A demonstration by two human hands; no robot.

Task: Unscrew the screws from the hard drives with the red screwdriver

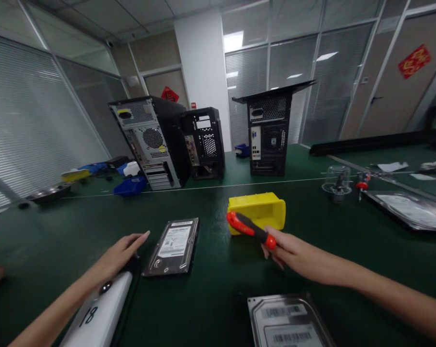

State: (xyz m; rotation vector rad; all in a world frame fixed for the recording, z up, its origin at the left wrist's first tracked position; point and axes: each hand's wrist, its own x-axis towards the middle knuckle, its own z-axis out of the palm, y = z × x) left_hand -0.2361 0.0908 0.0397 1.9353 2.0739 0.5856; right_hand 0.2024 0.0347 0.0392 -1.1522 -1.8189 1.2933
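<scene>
A red-and-black screwdriver [250,230] is gripped in the closed fingers of the right hand [297,258], its handle raised just in front of a yellow bin [257,211] on the green worktop [211,284]. The left hand [120,253] is held open and empty beside a hard drive [174,246]; a second drive [288,322] lies nearer.

Head view, forward and down over the green surface [211,289]

One camera sits at the wearer's head, tilted toward twelve o'clock across the surface. Both forearms enter close from the bottom edge at seven and four o'clock; computer cases [156,140] stand far off at twelve, glass partitions beyond. The wide lens bends the edges.
</scene>
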